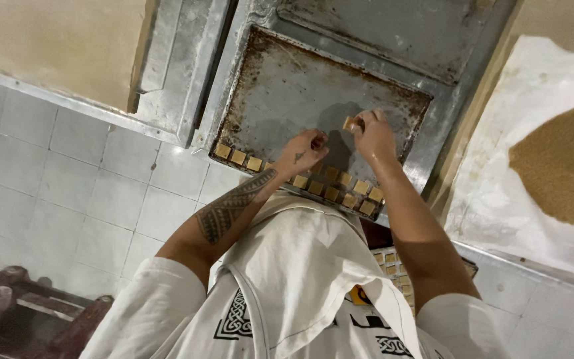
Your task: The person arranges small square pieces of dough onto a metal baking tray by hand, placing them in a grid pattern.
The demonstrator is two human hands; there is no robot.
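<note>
White apron and printed shirt fill the view closest to the lens; beyond them both forearms reach over a worn, rust-edged baking tray on the metal tabletop. Right hand: grip pinched on one small tan dough square, held just above the tray's bare middle. Left hand: fingers curled together near the tray's near edge; whether it holds a piece, cannot tell. Squares lie in rows along the tray's near edge: three visible left of the left hand, roughly nine right of it in two rows, others hidden under the wrists. Judged step: laying pieces out, row by row; tray mostly bare, so early. Next placement would need the held square set flat beside the last piece, in line, not overlapping. Below the tray's right corner, a second batch of squares shows partly; count unclear. Right of the tray, one brown crumb heap on white sheet.
</note>
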